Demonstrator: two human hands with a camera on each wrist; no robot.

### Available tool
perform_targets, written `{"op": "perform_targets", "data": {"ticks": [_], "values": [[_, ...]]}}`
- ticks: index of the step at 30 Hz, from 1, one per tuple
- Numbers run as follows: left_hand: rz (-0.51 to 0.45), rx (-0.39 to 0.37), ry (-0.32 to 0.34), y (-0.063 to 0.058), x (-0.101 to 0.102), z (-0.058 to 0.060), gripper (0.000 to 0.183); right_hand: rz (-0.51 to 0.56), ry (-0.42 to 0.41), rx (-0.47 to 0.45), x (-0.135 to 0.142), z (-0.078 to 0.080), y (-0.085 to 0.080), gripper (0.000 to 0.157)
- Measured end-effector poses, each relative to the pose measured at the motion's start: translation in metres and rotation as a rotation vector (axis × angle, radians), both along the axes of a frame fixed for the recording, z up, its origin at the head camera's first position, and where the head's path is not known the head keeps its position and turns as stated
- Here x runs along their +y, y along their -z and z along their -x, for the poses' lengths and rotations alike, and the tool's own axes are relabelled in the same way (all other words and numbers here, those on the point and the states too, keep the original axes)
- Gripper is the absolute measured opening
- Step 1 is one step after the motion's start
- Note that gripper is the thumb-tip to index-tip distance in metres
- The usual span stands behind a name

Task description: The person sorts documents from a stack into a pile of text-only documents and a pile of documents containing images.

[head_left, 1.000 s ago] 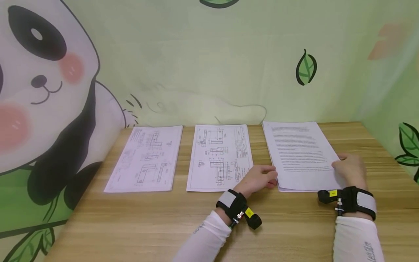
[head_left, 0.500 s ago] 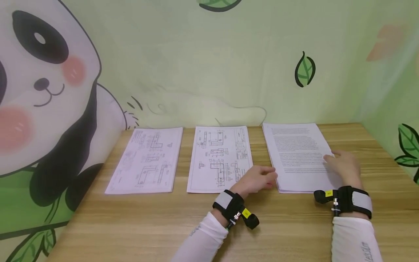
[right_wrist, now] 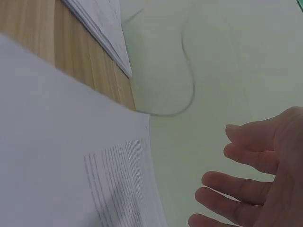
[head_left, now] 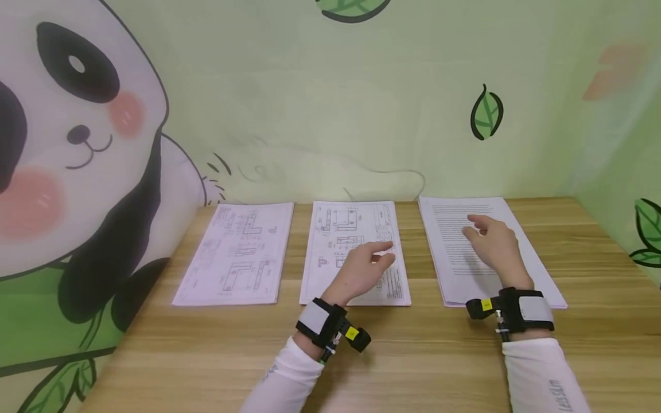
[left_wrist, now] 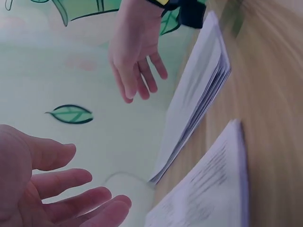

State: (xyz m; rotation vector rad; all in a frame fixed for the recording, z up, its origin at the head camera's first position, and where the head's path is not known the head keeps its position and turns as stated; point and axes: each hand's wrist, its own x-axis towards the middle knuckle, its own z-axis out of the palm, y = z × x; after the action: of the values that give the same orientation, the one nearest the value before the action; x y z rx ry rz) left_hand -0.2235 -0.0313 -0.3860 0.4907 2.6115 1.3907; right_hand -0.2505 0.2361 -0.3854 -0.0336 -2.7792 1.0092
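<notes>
Three stacks of paper lie in a row at the table's back. My left hand (head_left: 361, 269) hovers over the middle stack of technical drawings (head_left: 322, 287), its fingers relaxed and holding nothing. Over the right stack of printed text pages (head_left: 449, 287) is my right hand (head_left: 497, 245), also bare, fingers loosely spread. In the right wrist view the right hand (right_wrist: 258, 175) stands apart from the text pages (right_wrist: 61, 132). The left wrist view shows both the left hand (left_wrist: 61, 189) and the right hand (left_wrist: 135, 56) raised off the paper. The left stack of drawings (head_left: 206, 287) has no hand near it.
The wooden table (head_left: 206, 355) runs back to a pale green wall (head_left: 310, 115) printed with a panda and leaves. Each wrist wears a black strap with a small camera, such as the left strap (head_left: 320, 323). Narrow strips of wood separate the stacks.
My right hand has left the right stack's side edge and moved left over its pages. My left hand has left that stack's left edge and moved left over the middle drawings.
</notes>
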Motion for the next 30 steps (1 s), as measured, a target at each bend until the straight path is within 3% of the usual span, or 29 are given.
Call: {"op": "perform_targets", "data": {"ticks": [10, 16, 25, 30], "values": [[0.04, 0.162, -0.133, -0.019, -0.072, -0.002, 0.04, 0.095, -0.144, 0.103, -0.051, 0.0, -0.008, 0.044], [0.074, 0.184, -0.244, -0.025, -0.127, -0.001, 0.043, 0.129, -0.209, 0.168, -0.074, -0.002, -0.013, 0.042], [0.145, 0.139, -0.402, -0.029, -0.205, 0.005, 0.052, 0.129, -0.318, 0.155, -0.126, -0.009, -0.013, 0.042], [0.153, 0.013, -0.462, -0.02, -0.236, 0.008, 0.063, 0.154, -0.359, 0.149, -0.155, -0.011, -0.01, 0.042]]}}
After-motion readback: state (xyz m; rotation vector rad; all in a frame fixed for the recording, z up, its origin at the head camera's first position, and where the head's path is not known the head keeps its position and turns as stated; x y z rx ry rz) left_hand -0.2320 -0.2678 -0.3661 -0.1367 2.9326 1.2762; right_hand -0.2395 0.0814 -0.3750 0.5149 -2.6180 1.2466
